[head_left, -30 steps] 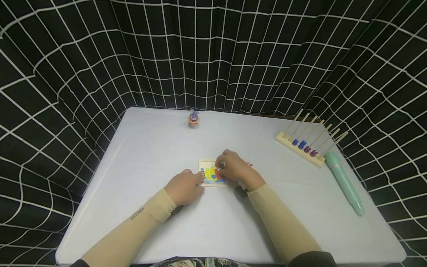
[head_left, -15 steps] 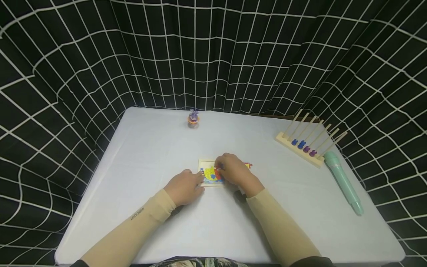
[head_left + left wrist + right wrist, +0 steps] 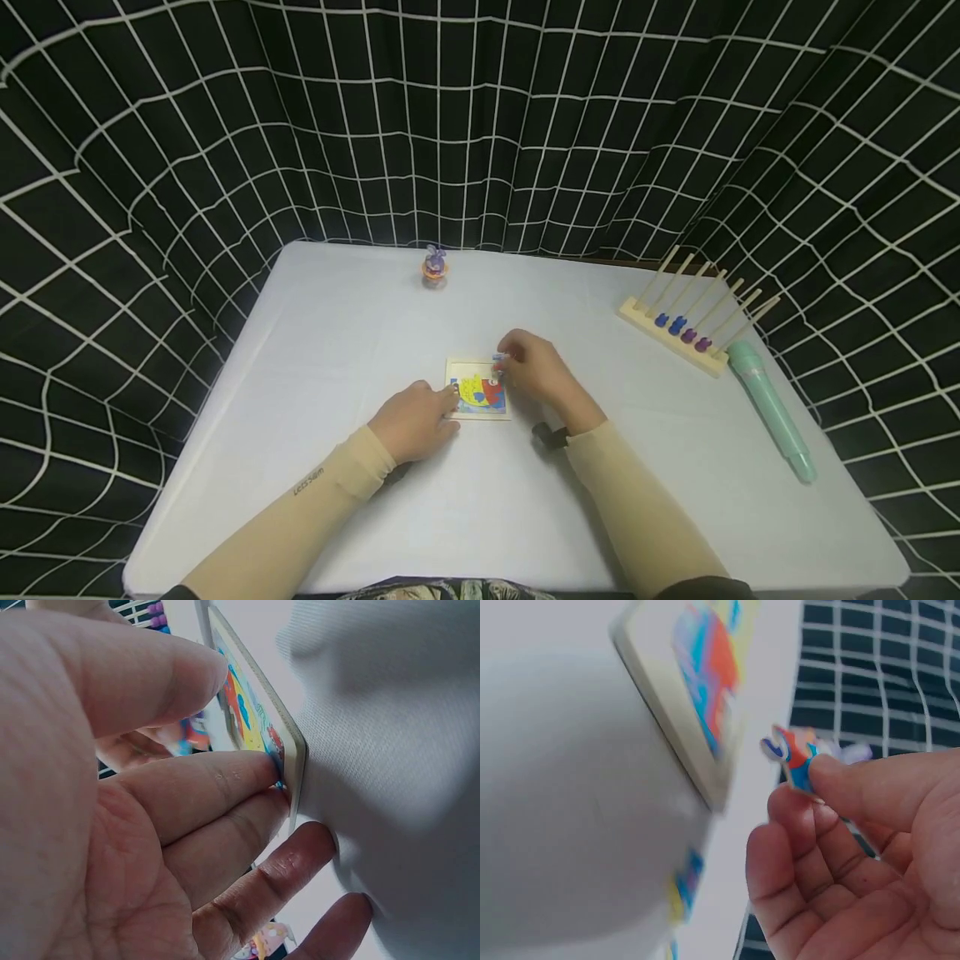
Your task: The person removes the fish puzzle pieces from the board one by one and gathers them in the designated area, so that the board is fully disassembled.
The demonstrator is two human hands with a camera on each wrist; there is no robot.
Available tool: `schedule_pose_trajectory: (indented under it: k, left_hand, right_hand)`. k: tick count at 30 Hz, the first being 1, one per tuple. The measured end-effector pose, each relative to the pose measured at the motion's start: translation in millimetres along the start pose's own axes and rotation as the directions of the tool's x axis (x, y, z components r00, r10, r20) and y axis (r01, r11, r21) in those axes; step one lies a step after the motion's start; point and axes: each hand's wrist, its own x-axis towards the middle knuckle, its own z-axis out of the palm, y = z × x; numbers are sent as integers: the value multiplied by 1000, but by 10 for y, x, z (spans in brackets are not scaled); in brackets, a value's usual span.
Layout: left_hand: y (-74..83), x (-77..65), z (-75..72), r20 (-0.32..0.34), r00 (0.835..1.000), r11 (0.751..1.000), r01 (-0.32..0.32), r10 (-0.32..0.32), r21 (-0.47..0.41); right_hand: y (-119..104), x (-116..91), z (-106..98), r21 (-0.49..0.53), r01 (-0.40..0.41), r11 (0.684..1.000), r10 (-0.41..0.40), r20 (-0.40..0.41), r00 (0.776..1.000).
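Observation:
A small jigsaw puzzle in a pale wooden tray (image 3: 480, 417) lies mid-table, its yellow, red and blue picture filling the lower part. My left hand (image 3: 416, 421) stays at the tray's left side. In the left wrist view its extended fingers (image 3: 225, 776) rest at the tray's edge, the thumb reaching over the near side. Beside the tray's upper right corner, my right hand (image 3: 538, 367) pinches a puzzle piece (image 3: 799, 754) between thumb and fingertips. That piece is red, blue and white, and is held up off the tray.
Loose puzzle pieces (image 3: 686, 885) lie by the tray in the right wrist view. A purple-topped toy (image 3: 435, 265) stands at the back. To the right are a wooden peg rack (image 3: 671, 337) with blue and purple beads and a mint-green tube-shaped object (image 3: 772, 412).
My right hand has moved from over the tray's right part up and to the right, so the pinched puzzle piece and the red part of the picture now show. The left hand stays put.

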Motion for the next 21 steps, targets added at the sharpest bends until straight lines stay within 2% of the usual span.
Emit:
schedule_pose_trajectory:
  k: [4, 7, 10, 15, 21]
  left_hand:
    - [-3, -5, -1, -6, 1000, 1000, 6, -6, -10]
    - [-11, -17, 17, -1, 1000, 1000, 19, -19, -24]
    - [-22, -28, 44, 2, 1000, 1000, 23, -23, -20]
    - [-33, -19, 69, -13, 1000, 1000, 16, -16, -11]
    - [-23, 3, 58, -16, 1000, 1000, 3, -3, -5]
  right_hand:
    - [228, -8, -359, 84, -62, 995, 64, -27, 998]
    - [461, -23, -592, 66, -131, 989, 134, -43, 990]
    - [675, -51, -747, 29, -215, 976, 215, -22, 976]
    - [870, -99, -873, 4, -303, 953, 302, 43, 952]
    - [905, -138, -885, 1, -329, 944, 328, 81, 941]
